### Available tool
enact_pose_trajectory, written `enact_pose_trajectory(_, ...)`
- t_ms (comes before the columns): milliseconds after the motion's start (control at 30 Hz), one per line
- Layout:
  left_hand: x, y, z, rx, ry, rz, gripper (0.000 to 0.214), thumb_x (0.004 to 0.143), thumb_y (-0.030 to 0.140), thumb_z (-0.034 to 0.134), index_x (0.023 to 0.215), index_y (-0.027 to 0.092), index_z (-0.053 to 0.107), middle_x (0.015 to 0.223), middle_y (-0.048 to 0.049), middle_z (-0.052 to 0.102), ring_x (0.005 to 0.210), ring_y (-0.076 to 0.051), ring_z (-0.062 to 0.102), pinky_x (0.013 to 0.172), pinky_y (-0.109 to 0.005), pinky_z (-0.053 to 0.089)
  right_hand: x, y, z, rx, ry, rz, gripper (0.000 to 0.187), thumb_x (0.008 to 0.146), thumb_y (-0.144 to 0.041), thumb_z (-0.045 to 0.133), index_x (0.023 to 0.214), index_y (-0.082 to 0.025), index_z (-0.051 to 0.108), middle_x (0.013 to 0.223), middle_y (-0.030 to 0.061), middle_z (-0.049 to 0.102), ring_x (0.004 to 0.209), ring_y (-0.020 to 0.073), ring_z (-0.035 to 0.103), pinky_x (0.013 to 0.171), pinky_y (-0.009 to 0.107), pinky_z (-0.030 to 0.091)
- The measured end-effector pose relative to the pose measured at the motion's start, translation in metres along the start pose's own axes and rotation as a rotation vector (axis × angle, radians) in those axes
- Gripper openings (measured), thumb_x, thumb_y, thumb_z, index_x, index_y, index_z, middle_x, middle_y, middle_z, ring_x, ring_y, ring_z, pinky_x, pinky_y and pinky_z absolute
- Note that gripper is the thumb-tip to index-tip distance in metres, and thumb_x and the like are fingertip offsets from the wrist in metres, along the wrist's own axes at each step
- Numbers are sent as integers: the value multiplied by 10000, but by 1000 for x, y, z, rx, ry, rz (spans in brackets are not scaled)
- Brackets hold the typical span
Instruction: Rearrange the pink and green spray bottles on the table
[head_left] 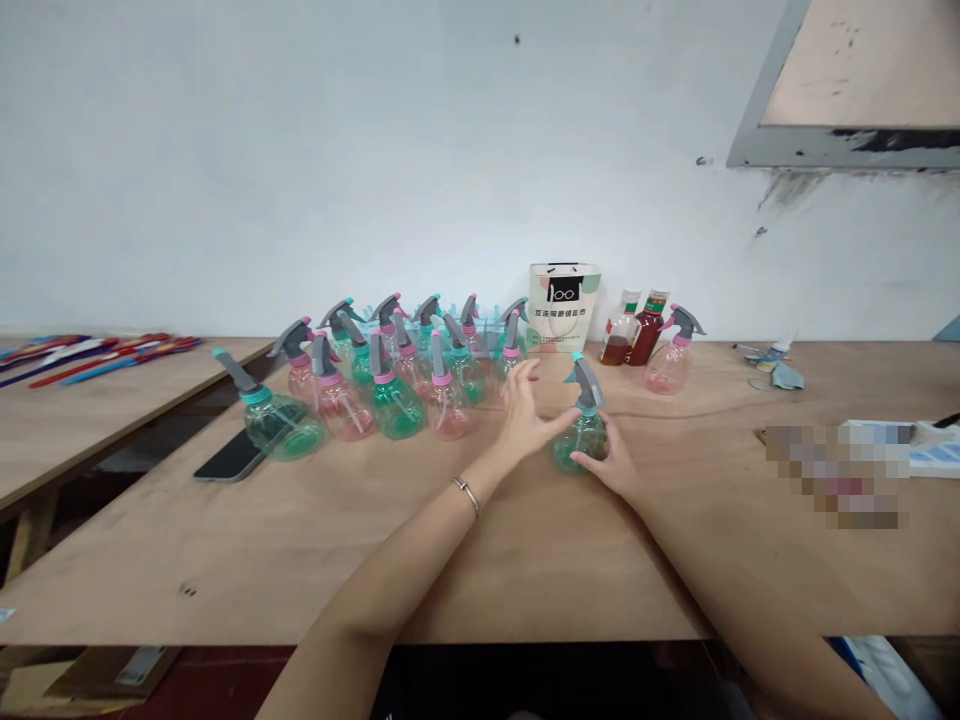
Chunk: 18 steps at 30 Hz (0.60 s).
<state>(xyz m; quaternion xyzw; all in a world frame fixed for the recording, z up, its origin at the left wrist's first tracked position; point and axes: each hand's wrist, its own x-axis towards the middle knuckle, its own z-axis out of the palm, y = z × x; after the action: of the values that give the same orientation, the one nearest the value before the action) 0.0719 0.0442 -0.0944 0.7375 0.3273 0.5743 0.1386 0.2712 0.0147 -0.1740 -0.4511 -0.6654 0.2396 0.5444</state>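
A green spray bottle [583, 432] with a grey trigger head stands on the wooden table [315, 540] in front of me. My right hand [613, 462] wraps round its lower right side. My left hand [526, 410] is beside its left side with fingers stretched out, the thumb reaching toward the bottle. A thin bracelet sits on my left wrist. To the left stands a cluster of several pink and green spray bottles [397, 375], all upright.
A black phone [229, 458] lies near the left bottles. A small paper bag [562, 306], two brown-liquid bottles [634, 328] and a pink spray bottle [673, 355] stand by the wall. Coloured sticks [90, 355] lie on a side table at left.
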Motion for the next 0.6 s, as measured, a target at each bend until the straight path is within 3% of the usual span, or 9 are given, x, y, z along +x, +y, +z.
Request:
enact_pose_trajectory(67,-3,18,2,-80,-157,-42,1097,631,498,862,1486,217,234,1496,-207,351,1388,-364,414,1156,-555,331,-4,-5,6,14,-49,-49,874,687,-596,821,1406,-278,441,1421,127,557,1356,336,516,1167,565,387)
enact_pose_trajectory(133,-4,30,2,-131,-227,-136,1140,619,466,872,1503,212,200,1499,-208,371,1427,-385,368,1172,-577,296,-9,-11,13,24,-105,-91,867,700,-590,817,1417,-274,445,1429,128,558,1374,330,502,1178,555,376)
enact_pose_trajectory(300,-11,36,-11,-173,-183,-250,768,701,277,776,1362,179,397,1326,-163,529,1276,-327,521,1098,-527,406,-8,-17,13,-10,-259,-133,883,631,-632,842,1375,-275,530,1348,123,628,1276,348,585,1101,546,460)
enact_pose_trajectory(367,-15,35,-22,-199,-207,-261,614,715,213,716,1276,189,467,1268,-136,567,1134,-276,598,1016,-484,478,6,-14,-3,-61,-298,-149,722,626,-652,828,1225,-290,650,1228,102,692,1165,346,641,1040,536,500)
enact_pose_trajectory(400,-16,35,-29,-215,-230,-263,553,722,190,681,1240,193,489,1248,-125,582,1066,-249,620,977,-459,502,17,-12,-14,-89,-250,-134,600,669,-664,787,1131,-293,691,1155,92,715,1106,333,660,1011,526,512)
enact_pose_trajectory(433,-17,34,-35,-229,-252,-257,502,728,174,649,1209,195,506,1230,-114,595,1015,-227,631,955,-439,512,30,-9,-28,-125,-115,-81,488,756,-667,702,1062,-287,702,1097,83,722,1060,310,668,987,508,518)
enact_pose_trajectory(467,-17,34,-42,-239,-271,-241,455,735,168,625,1177,195,522,1207,-102,608,985,-212,634,948,-424,514,45,-6,-44,-176,135,-15,462,803,-681,624,1005,-272,695,1041,71,719,1008,287,668,960,490,522)
enact_pose_trajectory(533,-16,34,-53,-256,-287,-192,363,751,181,607,1110,193,550,1155,-85,629,980,-205,634,950,-403,509,77,-1,-78,-229,374,49,517,929,-585,461,1260,-198,549,1306,145,589,1213,291,550,1068,524,413)
enact_pose_trajectory(600,-15,35,-61,-280,-306,-155,291,785,223,617,1070,189,567,1130,-86,640,984,-208,637,919,-383,517,107,5,-110,-441,693,264,618,886,-462,558,1377,-125,394,1444,216,440,1331,280,423,1126,461,333)
